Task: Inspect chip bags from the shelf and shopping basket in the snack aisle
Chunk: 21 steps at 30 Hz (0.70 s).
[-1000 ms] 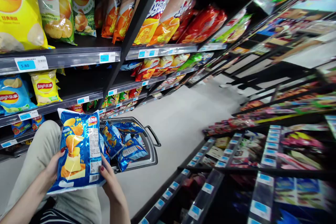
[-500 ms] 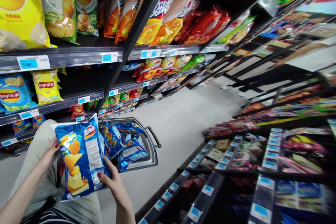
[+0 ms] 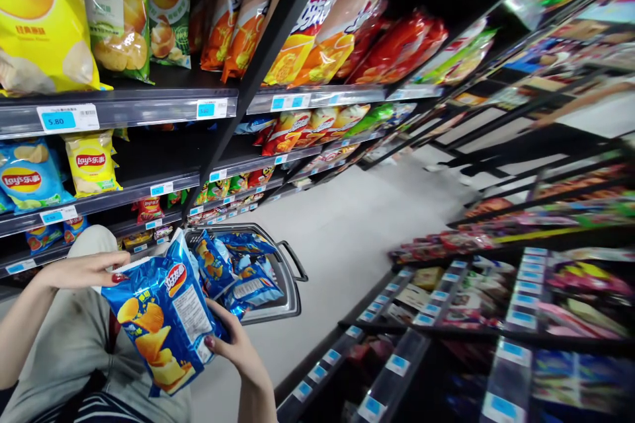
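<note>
A blue bag of crisps [image 3: 163,317] is tilted over my knee at the lower left. My left hand [image 3: 86,269] rests on its top left corner, fingers stretched along the edge and thumb under it. My right hand [image 3: 233,340] grips the bag's right edge, thumb on the front. Just behind the bag stands a grey shopping basket [image 3: 285,277] on the floor, holding several more blue crisp bags [image 3: 233,268].
Black shelves [image 3: 149,102] full of crisp bags run along the left, with blue price tags on their edges. Another rack of snacks [image 3: 496,291] fills the right. A pale floor aisle [image 3: 357,225] runs between them. My bent knee in light trousers [image 3: 74,344] is below the bag.
The bag has turned clockwise and dropped lower. My left hand has slid from its left side up to its top corner. My right hand has moved slightly right along the edge.
</note>
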Motion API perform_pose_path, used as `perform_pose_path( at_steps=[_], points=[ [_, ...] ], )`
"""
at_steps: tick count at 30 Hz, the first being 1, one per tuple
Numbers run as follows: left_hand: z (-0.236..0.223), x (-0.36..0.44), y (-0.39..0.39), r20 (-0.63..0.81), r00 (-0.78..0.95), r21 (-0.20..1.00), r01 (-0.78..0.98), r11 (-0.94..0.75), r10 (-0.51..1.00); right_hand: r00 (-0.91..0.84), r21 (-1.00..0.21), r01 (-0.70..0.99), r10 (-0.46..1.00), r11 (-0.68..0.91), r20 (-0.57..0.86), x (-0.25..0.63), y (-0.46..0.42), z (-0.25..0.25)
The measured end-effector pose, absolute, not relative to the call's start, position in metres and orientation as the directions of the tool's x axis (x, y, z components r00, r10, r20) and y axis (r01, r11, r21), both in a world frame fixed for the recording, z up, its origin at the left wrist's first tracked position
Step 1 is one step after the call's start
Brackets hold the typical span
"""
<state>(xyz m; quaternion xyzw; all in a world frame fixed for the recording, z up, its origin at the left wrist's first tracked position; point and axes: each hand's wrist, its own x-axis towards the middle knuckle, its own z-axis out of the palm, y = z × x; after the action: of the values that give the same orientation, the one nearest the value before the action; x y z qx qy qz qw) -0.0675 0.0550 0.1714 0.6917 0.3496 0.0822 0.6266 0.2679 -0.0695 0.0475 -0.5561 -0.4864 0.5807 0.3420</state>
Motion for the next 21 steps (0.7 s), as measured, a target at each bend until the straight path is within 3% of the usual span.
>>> perform_pose_path(
  at_steps=[3, 7, 12, 21],
  points=[
    [0.158, -0.064, 0.057, -0.372, 0.733, 0.926, 0.253, 0.279, 0.570, -0.118, -0.938, 0.107, 0.933, -0.329, -0.340, 0.270, -0.066, 0.050],
    [0.129, -0.060, 0.056, -0.491, 0.513, 0.775, -0.113, 0.622, 0.705, -0.110, -0.944, -0.114, 0.948, -0.310, -0.298, 0.263, -0.059, 0.053],
    [0.112, -0.054, 0.056, -0.501, 0.287, 0.707, -0.409, 0.577, 0.816, 0.250, -0.810, -0.539, 0.875, -0.230, -0.414, 0.236, -0.051, 0.050],
    [0.113, -0.041, 0.058, -0.540, 0.172, 0.593, -0.617, 0.517, 0.824, 0.422, -0.805, -0.580, 0.798, -0.128, -0.431, 0.207, -0.045, 0.063]
  ],
)
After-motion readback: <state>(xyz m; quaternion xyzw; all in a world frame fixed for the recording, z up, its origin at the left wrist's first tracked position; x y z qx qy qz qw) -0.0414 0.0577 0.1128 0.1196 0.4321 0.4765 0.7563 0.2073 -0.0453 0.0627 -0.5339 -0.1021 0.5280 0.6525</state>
